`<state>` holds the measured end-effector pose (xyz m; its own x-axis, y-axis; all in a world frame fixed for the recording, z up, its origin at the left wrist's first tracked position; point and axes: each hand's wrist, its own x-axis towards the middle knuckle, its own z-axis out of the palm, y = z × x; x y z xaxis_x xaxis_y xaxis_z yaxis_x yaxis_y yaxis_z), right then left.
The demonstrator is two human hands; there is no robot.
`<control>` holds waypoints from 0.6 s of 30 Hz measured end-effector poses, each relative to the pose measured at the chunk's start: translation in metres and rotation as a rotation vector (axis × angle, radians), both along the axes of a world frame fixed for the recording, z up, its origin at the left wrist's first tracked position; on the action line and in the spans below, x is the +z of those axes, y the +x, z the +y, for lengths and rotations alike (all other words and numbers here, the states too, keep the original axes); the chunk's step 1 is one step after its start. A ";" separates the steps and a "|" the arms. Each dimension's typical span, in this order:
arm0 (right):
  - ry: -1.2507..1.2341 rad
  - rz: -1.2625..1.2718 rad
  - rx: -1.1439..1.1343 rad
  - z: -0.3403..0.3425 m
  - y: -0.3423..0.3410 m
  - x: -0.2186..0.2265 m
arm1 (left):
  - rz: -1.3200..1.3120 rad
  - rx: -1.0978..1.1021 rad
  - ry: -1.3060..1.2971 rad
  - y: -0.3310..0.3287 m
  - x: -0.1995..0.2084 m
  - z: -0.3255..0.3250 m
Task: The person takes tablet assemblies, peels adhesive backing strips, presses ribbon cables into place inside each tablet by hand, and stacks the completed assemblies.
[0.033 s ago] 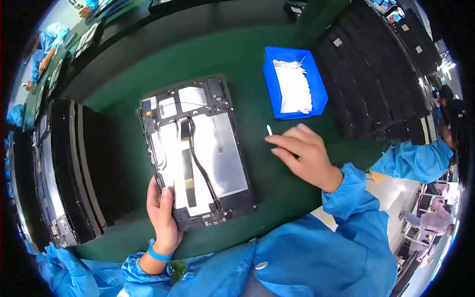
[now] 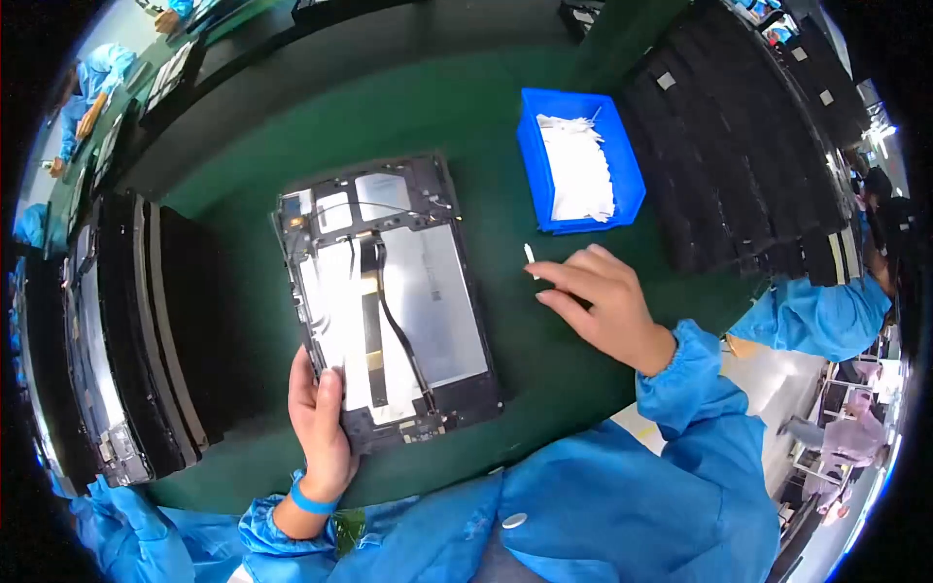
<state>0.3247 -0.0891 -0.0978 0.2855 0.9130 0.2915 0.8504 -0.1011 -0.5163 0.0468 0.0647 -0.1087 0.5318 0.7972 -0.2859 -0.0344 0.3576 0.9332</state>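
A tablet (image 2: pixel 439 311) with its back cover off shows silvery panels, dark ribbon cables and a black frame. My left hand (image 2: pixel 319 418) grips its lower left edge, thumb on top and fingers underneath. Right of the tablet, my right hand (image 2: pixel 604 303) is curled over the green table with a small white strip (image 2: pixel 529 255) at its index fingertip. The strip pokes out beyond the finger, and its hold is partly hidden. A blue bin (image 2: pixel 630 199) full of white strips (image 2: pixel 578 173) stands just beyond this hand.
Tall stacks of black-framed tablet parts line the left (image 2: pixel 170 321) and right (image 2: pixel 739 165) of the green table (image 2: pixel 233 466). A dark ledge (image 2: pixel 389 44) runs along the back. People in blue sleeves (image 2: pixel 816 316) sit at both sides.
The tablet's upper end has shifted and tilted very slightly in my left hand, so the reflections on its panels differ. My right hand stays almost in place.
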 end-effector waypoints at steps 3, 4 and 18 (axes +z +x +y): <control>-0.022 -0.091 -0.035 0.008 0.004 -0.005 | 0.076 -0.023 -0.024 0.004 -0.002 -0.007; -0.060 -0.179 -0.069 0.009 0.005 -0.006 | 0.084 -0.023 -0.026 0.006 -0.003 -0.010; 0.307 -0.418 0.018 0.005 0.018 0.007 | 0.512 -0.320 0.779 -0.011 0.022 -0.011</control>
<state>0.3431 -0.0843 -0.0908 0.0723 0.7710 0.6328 0.9906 0.0184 -0.1357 0.0358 0.0535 -0.0866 0.7138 0.7004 0.0023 0.4310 -0.4418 0.7868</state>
